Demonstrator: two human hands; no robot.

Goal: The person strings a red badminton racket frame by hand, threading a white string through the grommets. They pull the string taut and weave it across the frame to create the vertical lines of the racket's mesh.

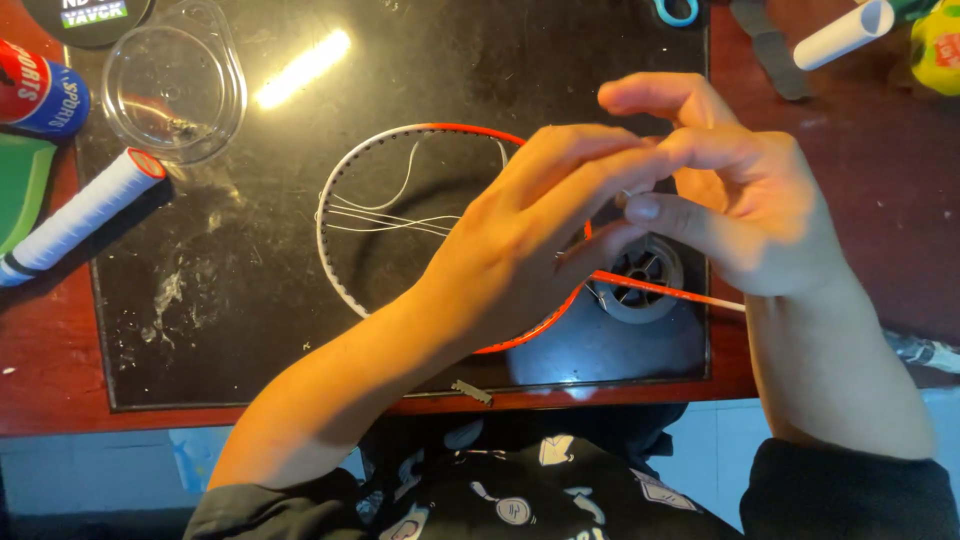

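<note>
Both hands, left (530,235) and right (745,205), hover over racket (345,170), fingers (650,208) pinched together, perhaps on string (385,218).

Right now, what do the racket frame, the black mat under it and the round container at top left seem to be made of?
Racket frame: glossy painted red and white, probably metal or composite; which one, the look leaves open.
Black mat: smooth, shiny sheet, maybe glass or plastic; it mirrors a lamp and shows smudges.
Round container: clear, thin plastic; the mat shows through.

Both forearms angle inward, left hand (530,225) and right hand (735,200) meeting fingertip to fingertip, fingers curled in a pinching grip.
</note>
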